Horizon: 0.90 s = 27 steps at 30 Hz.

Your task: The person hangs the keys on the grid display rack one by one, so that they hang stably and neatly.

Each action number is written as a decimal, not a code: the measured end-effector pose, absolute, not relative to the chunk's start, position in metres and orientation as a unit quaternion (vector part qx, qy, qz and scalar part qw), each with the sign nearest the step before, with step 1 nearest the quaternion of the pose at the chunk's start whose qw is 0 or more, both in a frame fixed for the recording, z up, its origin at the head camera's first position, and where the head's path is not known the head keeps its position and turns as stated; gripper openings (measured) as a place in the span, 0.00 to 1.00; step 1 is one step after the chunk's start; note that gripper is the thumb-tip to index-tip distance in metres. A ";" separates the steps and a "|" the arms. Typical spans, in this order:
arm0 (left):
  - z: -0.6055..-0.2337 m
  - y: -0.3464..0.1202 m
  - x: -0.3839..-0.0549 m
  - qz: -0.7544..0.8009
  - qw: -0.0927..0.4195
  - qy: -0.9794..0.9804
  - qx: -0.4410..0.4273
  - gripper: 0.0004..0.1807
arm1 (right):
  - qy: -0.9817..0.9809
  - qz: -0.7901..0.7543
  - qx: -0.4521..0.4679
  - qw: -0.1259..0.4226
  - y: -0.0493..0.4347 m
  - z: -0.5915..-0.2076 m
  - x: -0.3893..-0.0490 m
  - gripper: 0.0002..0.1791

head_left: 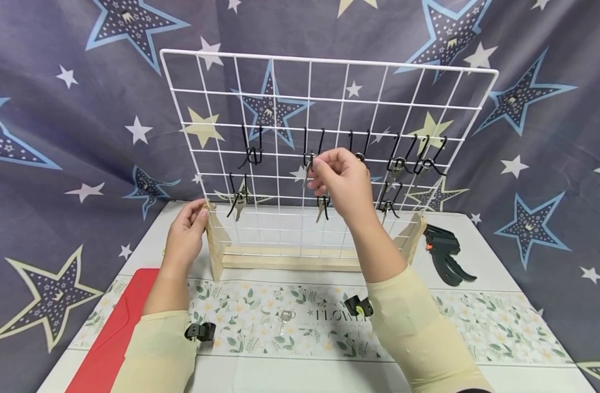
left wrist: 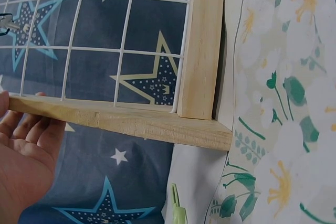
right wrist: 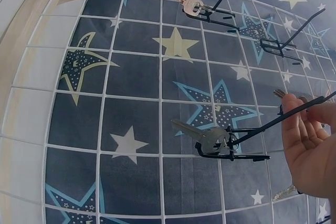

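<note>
A white wire grid (head_left: 292,113) stands in a wooden stand (head_left: 292,261), with several black hooks on it. My left hand (head_left: 186,232) holds the stand's left side piece (left wrist: 121,124) between thumb and fingers. At a middle hook in the upper row, my right hand (head_left: 346,180) pinches a key (right wrist: 280,93), mostly hidden by the fingers. Below it, another key (right wrist: 212,139) hangs on a lower hook (right wrist: 233,157). One more key (head_left: 239,206) hangs at the lower left. The upper left hook (head_left: 251,154) shows no key.
Loose keys (head_left: 285,321) lie on the floral runner (head_left: 250,338) in front of the stand. A dark green glue gun (head_left: 447,254) lies to the right, and a red folder (head_left: 118,322) at the left. Behind hangs a star-patterned curtain (head_left: 540,180).
</note>
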<state>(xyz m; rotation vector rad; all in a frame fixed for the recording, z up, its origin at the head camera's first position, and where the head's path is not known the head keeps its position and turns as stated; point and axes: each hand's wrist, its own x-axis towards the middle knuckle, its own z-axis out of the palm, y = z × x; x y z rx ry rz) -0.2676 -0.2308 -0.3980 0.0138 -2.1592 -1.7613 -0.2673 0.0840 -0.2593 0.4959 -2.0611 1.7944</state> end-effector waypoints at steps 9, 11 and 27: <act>-0.397 -0.230 -0.267 -0.621 0.176 -0.764 0.004 0.24 | -0.736 0.632 0.157 0.183 0.083 -0.260 -0.272 0.07; -0.397 -0.230 -0.267 -0.618 0.177 -0.766 0.006 0.24 | -0.737 0.632 0.154 0.183 0.083 -0.260 -0.273 0.07; -0.397 -0.230 -0.267 -0.626 0.175 -0.760 0.008 0.24 | -0.745 0.628 0.160 0.161 0.085 -0.263 -0.271 0.09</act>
